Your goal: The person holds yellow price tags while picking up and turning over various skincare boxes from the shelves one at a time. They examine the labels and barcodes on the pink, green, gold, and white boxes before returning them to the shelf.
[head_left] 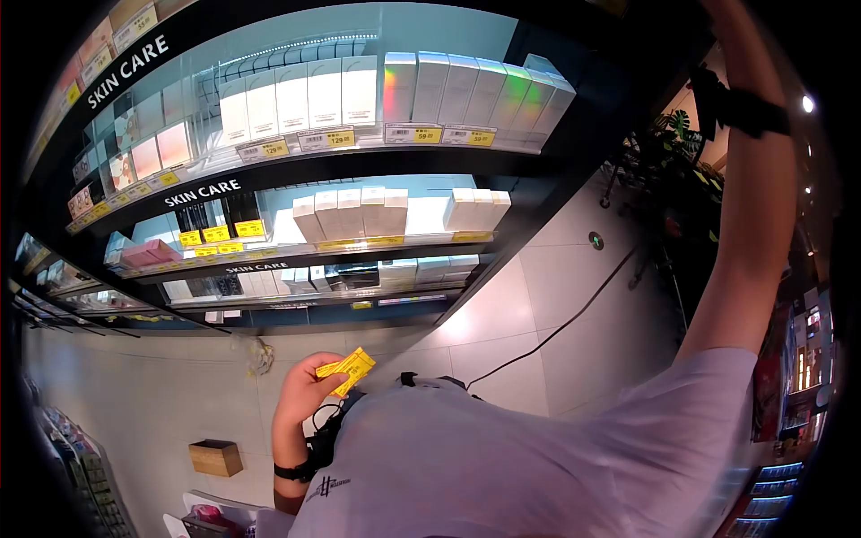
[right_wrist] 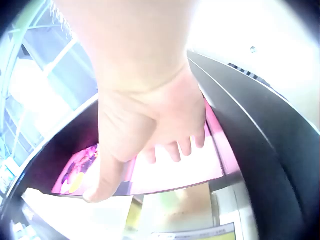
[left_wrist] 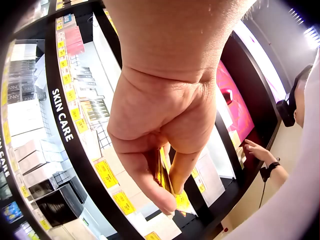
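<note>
Yellow price tags (head_left: 350, 369) stick out from my left hand (head_left: 308, 391), which pinches the small stack between thumb and fingers at waist height in front of the shelf. In the left wrist view, the tags (left_wrist: 162, 172) show as a thin yellow edge between the fingers. My right arm reaches up high, its hand beyond the top of the head view. From the right wrist, the right hand (right_wrist: 152, 122) appears with fingers apart and extended over pale boxes (right_wrist: 175, 207) on an upper shelf. A lit pink panel (right_wrist: 217, 135) stands behind it.
White boxes (head_left: 359, 90) and shiny silver boxes (head_left: 471, 90) line the skin care shelves above yellow price labels (head_left: 341, 138). A wooden box (head_left: 215, 458) stands on the floor at lower left. A black cable (head_left: 547, 339) crosses the tiles towards plants (head_left: 679, 134).
</note>
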Demonstrator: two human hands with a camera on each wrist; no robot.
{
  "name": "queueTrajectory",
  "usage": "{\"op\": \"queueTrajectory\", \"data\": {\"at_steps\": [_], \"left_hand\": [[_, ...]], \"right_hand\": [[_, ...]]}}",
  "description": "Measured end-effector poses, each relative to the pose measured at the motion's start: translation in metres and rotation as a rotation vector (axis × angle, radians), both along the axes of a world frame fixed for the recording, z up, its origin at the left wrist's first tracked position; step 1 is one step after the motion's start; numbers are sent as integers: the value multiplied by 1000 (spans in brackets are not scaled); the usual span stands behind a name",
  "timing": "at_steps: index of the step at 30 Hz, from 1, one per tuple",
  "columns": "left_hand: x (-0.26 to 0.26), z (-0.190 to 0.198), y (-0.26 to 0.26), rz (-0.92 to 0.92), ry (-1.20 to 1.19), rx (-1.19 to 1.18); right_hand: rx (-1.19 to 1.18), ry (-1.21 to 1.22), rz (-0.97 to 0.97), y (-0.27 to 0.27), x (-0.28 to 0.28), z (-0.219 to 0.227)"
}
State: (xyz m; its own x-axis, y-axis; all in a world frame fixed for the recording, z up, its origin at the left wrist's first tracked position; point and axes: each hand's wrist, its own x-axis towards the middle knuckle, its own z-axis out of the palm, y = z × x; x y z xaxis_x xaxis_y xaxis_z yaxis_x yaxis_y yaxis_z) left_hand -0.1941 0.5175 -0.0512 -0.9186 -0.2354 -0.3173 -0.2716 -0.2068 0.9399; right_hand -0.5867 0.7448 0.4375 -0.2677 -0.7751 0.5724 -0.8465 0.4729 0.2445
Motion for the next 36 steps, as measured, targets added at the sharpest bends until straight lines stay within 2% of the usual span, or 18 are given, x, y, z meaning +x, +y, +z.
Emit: {"op": "queueTrajectory", "data": {"at_steps": [1,2,3,4,5,6,9,10,13,19,23,25,26,29,31,33,35,36], "left_hand": [[0,2,1,8,-13,-5],[0,1,1,-5,-10,-14],[-2,0,0,-19,-3,-23],[-3,-2,0,-52,17,-38],[-4,2,1,-53,3,-40],[-10,9,3,-74,30,-8],[-27,36,8,-145,70,14],[-33,46,9,-203,109,68],[-51,64,7,-361,180,145],[-68,72,22,-496,250,257],[-73,59,24,-547,265,361],[-74,62,27,-538,256,336],[-76,61,27,-549,266,310],[-82,54,26,-575,305,206],[-86,62,26,-589,311,100],[-91,65,33,-556,383,106],[-96,71,34,-563,284,58],[-102,62,38,-515,395,-59]], "right_hand": [[-105,233,51,5,19,-22],[-229,103,208,5,36,-39],[-340,123,171,14,53,-65],[-308,-71,678,20,66,-105],[-744,-332,728,21,60,-151],[-590,-430,745,26,81,-204],[-393,-1071,589,13,149,-342],[-294,-1233,484,5,170,-368],[-319,-1609,477,-5,208,-439],[-660,-1810,624,-14,249,-457],[-836,-1925,501,-11,260,-451],[-841,-2015,254,-8,263,-451],[-835,-2015,251,-9,261,-449],[-886,-1875,290,-12,255,-450],[-757,-1710,388,-11,246,-451],[-591,-1690,444,-6,232,-453],[-658,-1740,638,-4,218,-466],[-687,-1810,624,-5,215,-464]]}}
